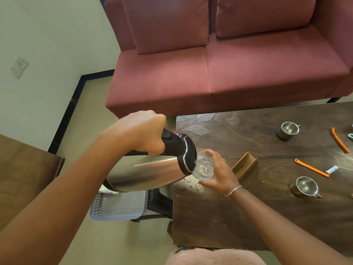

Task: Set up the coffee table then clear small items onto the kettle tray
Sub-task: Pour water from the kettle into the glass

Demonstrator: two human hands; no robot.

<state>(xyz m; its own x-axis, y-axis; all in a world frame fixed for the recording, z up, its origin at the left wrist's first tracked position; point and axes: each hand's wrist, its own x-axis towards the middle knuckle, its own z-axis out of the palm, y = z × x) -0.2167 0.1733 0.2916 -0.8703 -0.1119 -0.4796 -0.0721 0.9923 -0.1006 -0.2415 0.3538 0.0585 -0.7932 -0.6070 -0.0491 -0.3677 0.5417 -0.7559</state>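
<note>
Kettle (149,173) lies almost flat in the air, just left of the table (229,217) edge. Its long axis runs left to right, base to the left, spout at the rim of the glass (204,167). The left hand (141,131) grips the handle from above, fingers curled around it. The right hand (219,173) holds the glass over the table corner, fingers wrapped around its side.

I count one kettle, one glass, two cups (287,130) (305,186), two orange strips (340,139) (311,170), one brown holder (244,165) and one white tube (332,169). A grey tray (118,207) sits low under the kettle; probably it is the kettle tray.
</note>
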